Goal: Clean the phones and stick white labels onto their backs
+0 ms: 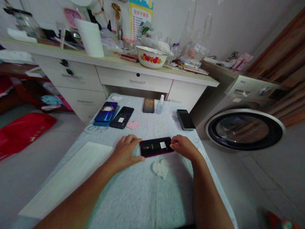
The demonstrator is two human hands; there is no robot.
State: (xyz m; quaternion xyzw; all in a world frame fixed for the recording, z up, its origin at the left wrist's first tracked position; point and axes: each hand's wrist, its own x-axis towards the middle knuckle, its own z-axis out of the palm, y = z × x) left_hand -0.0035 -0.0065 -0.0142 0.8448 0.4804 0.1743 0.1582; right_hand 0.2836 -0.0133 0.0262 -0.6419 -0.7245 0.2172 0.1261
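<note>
A black smartphone with a reddish-purple edge and a white sticker lies back up on the patterned cloth. My left hand grips its left end, thumb at the near edge and fingers at the far edge. At the right end, my right hand is closed in a pinch against the phone; whatever its fingertips hold is too small to make out. Beyond, to the left, are a blue smartphone stacked on another and a black smartphone with a white sticker. More stacked phones lie at the right.
A clear spray bottle stands beside a small blurred box at the far side. A white sheet lies left. Behind are a cluttered desk with a floral bowl, and a washing machine at right.
</note>
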